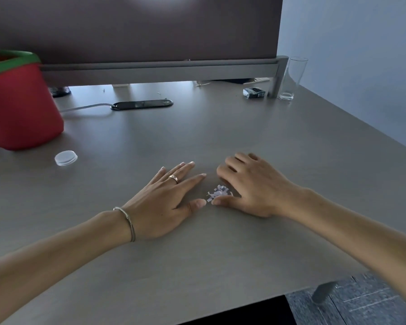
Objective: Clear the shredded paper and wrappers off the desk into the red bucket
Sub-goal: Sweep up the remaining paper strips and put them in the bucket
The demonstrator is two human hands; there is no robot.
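Red bucket [19, 99] with green rim, far left on tabletop [220, 254], cut off by frame edge, inside hidden. Dark partition panel [131, 26] behind, top cropped. Left hand [161, 202] flat on tabletop, fingers straight, nothing gripped; one ring, one bracelet. Right hand [251, 188] palm down, fingers loosely bent, cupped beside the scraps, nothing gripped. One glass [292, 78] far right, beside panel leg. One black cable grommet [142, 104] near panel. One crumpled wrapper [253, 92], print illegible. One clear plastic lid [66, 157] near bucket. One small pile of shredded paper [218, 193] between the two thumbs, partly hidden under right hand; piece count unreadable.
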